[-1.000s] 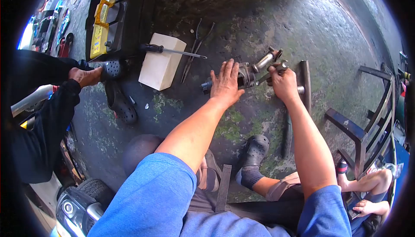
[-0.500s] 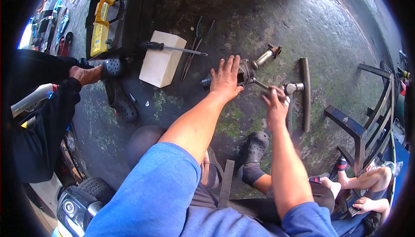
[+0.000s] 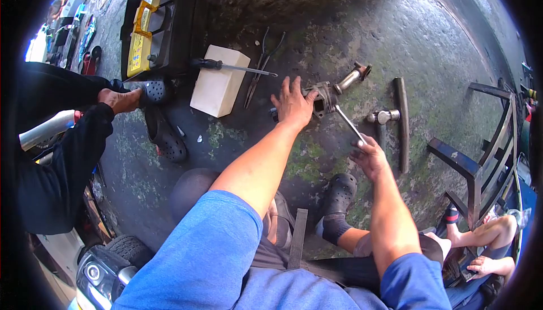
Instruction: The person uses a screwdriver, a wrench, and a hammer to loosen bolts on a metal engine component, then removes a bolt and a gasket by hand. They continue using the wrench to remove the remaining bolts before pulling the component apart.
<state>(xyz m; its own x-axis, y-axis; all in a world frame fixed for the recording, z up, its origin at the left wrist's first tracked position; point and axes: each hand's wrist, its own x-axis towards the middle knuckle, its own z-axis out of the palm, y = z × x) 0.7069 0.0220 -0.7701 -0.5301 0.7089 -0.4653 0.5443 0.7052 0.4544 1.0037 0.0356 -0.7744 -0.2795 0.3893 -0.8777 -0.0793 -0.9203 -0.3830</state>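
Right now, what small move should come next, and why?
Probably a gentle pull on the wrench: the right hand holds its near end, its tip appears against the metal part, and the left hand lies on that part.

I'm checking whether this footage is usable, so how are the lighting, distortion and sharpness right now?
Head view: fisheye curving, black corners; head view: pale sheen on the dark mottled concrete floor, upper right, and blown-out white at far left; head view: the white rectangular box looks reasonably crisp.
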